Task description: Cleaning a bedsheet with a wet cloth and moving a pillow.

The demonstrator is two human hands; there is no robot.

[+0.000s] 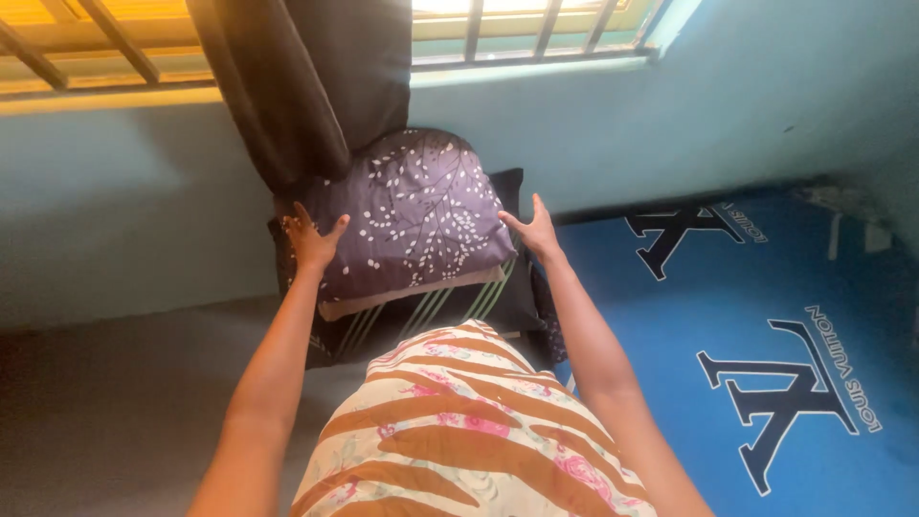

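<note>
Striped floral cloth (459, 431) fills the foreground, below the purple pillow (412, 215). Left hand (311, 239) and right hand (531, 230) press that pillow's sides, fingers spread flat, not clamped. It tops a dark striped pillow (431, 306), under the black curtain (306, 86). Soft, rounded stuffing could slide off sideways if pushed unevenly.

Pillow (412, 215) atop pillow (431, 311) — against wall (670, 124)

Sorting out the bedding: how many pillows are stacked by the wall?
2: a purple pillow on top between both hands, and a dark striped pillow beneath it. More could be hidden underneath.
</note>
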